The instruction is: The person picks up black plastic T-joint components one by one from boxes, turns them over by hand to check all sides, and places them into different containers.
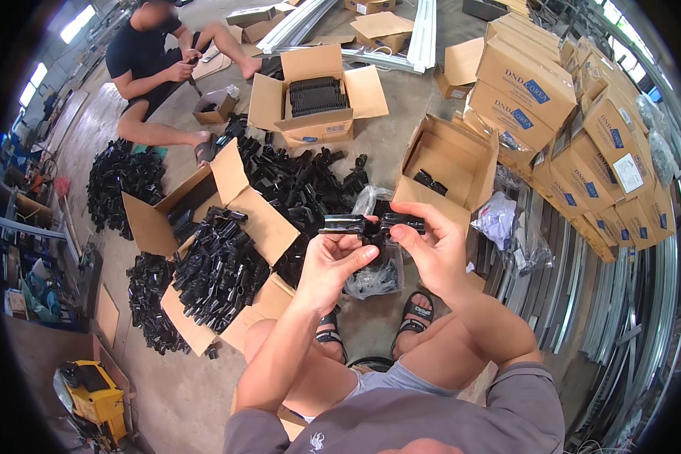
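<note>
In front of me, both hands hold glossy black tubular parts level and end to end. My left hand [331,266] is closed around the left part [345,224], thumb pressed below it. The right part [403,220] is pinched between thumb and fingers of my right hand [437,246]. Whether the two are joined at the middle I cannot tell. Below the hands sits a clear plastic bag [378,281], its contents partly hidden. To the left, an open carton [197,314] overflows with similar black parts [218,261].
Loose black parts [299,178] cover the floor ahead. An open carton [321,129] holds neatly stacked black pieces; another carton [450,155] holds a few. Stacked closed boxes [526,87] and metal profiles [583,310] lie right. A person [147,68] sits far left, holding a tool-like object.
</note>
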